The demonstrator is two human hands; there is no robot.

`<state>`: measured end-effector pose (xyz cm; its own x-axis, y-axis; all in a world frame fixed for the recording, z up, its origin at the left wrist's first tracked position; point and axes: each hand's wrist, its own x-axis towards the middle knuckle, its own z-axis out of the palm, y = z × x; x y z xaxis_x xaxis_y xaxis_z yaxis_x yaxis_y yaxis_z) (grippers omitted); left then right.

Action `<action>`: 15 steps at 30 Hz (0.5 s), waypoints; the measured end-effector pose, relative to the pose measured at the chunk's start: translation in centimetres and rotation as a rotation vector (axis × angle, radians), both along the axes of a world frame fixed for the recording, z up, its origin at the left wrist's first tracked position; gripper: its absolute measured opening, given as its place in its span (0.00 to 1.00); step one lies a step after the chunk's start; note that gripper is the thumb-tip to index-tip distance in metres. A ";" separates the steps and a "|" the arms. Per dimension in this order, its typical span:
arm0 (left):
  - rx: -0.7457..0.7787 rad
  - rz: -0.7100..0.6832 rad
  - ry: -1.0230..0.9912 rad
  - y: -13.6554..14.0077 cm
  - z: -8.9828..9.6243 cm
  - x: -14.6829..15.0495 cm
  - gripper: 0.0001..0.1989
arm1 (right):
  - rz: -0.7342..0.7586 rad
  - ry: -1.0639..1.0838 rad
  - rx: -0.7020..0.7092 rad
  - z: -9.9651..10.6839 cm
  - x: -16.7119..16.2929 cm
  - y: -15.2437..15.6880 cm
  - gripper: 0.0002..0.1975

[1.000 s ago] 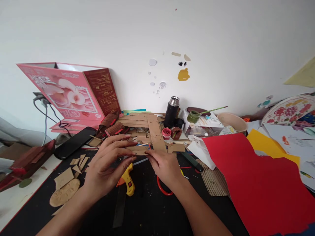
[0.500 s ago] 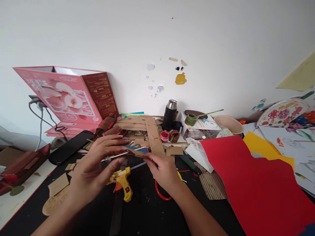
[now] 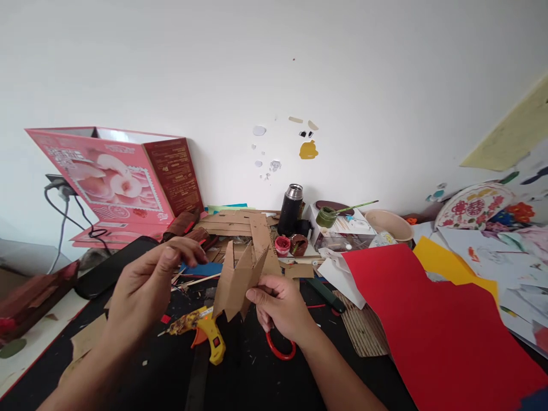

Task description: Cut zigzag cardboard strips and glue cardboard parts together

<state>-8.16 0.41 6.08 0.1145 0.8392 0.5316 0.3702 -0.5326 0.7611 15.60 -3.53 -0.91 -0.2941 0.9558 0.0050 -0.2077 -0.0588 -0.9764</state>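
Note:
My right hand (image 3: pixel 280 308) holds a folded brown cardboard piece (image 3: pixel 237 281) upright above the black table (image 3: pixel 252 377), gripping its lower right edge. My left hand (image 3: pixel 148 288) hovers to the left of it, fingers curled loosely with the thumb near the fingertips, and nothing is visible between them. A yellow glue gun (image 3: pixel 204 332) lies on the table below the cardboard piece. Red-handled scissors (image 3: pixel 280 351) lie partly hidden under my right hand.
Cardboard strips (image 3: pixel 240 222) are piled behind, by a black flask (image 3: pixel 290 209), small paint pots (image 3: pixel 290 244) and a green jar with a brush (image 3: pixel 329 216). Red paper (image 3: pixel 428 319) and yellow paper (image 3: pixel 449 265) cover the right. A pink box (image 3: pixel 115 180) and black phone (image 3: pixel 109 265) stand left.
My right hand has lifted the cardboard piece from flat to upright. My left hand let go of it and drew back to the left. The view tilted up slightly.

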 end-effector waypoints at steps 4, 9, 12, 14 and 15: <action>-0.322 -0.171 -0.127 -0.4 0.0 0.9 0.24 | 0.048 0.057 -0.043 -0.2 0.0 0.0 0.27; -0.375 -0.321 0.005 -0.7 -0.1 1.8 0.18 | 0.088 0.034 -0.054 -0.2 -0.1 0.0 0.26; -0.362 -0.336 0.072 -1.2 0.2 2.1 0.17 | 0.079 -0.011 -0.058 0.0 -0.2 0.0 0.26; -0.250 -0.291 0.158 -1.6 0.6 2.2 0.14 | 0.039 -0.023 -0.057 0.1 -0.3 0.0 0.27; -0.154 -0.256 0.219 -1.7 0.8 2.2 0.13 | 0.007 -0.023 -0.053 0.2 -0.3 0.1 0.28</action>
<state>-5.95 -1.32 6.85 0.4280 0.8371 0.3407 0.4027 -0.5141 0.7573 15.30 -3.46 -0.73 -0.3004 0.9524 -0.0520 -0.1849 -0.1116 -0.9764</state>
